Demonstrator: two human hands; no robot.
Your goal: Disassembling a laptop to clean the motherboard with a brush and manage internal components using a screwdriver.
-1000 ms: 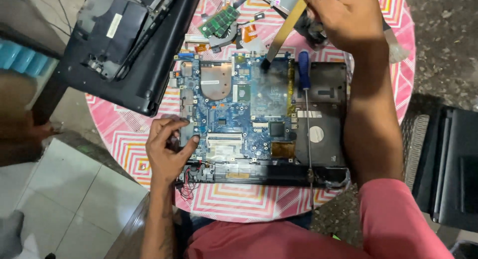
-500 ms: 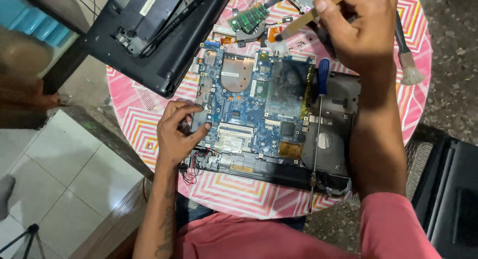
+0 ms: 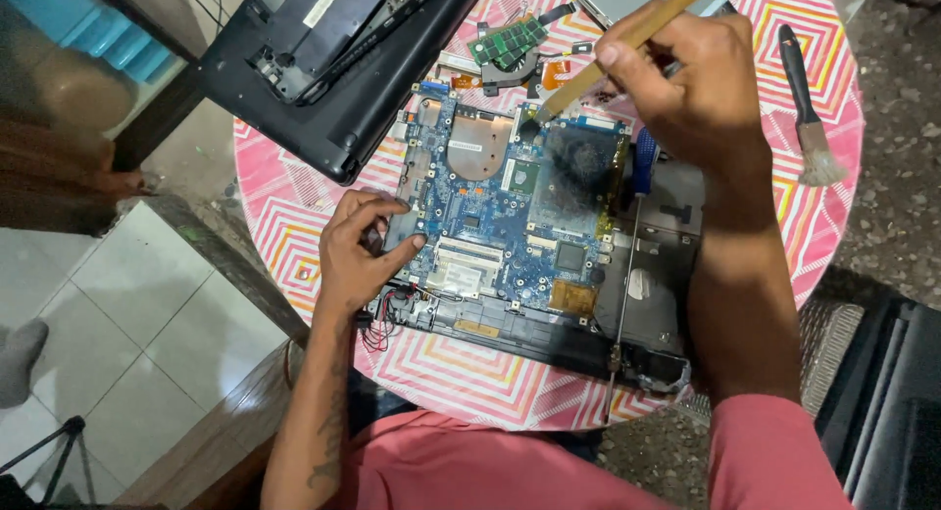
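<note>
The right hand (image 3: 701,89) has its fingers closed around the wooden handle of a brush (image 3: 627,48), and the brush tip touches the far edge of the blue circuit board (image 3: 510,211), beside the copper plate on it. The left hand (image 3: 361,250) rests on the near left edge of the circuit board, fingers curled and pressing down on it, gripping nothing. The circuit board lies in an opened laptop base (image 3: 657,294) in the middle of the round surface (image 3: 461,373) with its pink zigzag cloth. A screwdriver (image 3: 632,236) with a blue handle lies right of the circuit board, across the base, just under the right forearm. Beyond the circuit board lie one green memory stick (image 3: 508,42) and a small fan. A second brush (image 3: 806,108), black-handled, lies well right of the circuit board. One black laptop shell (image 3: 333,59) sits beyond the circuit board to the left, overhanging the surface.
</note>
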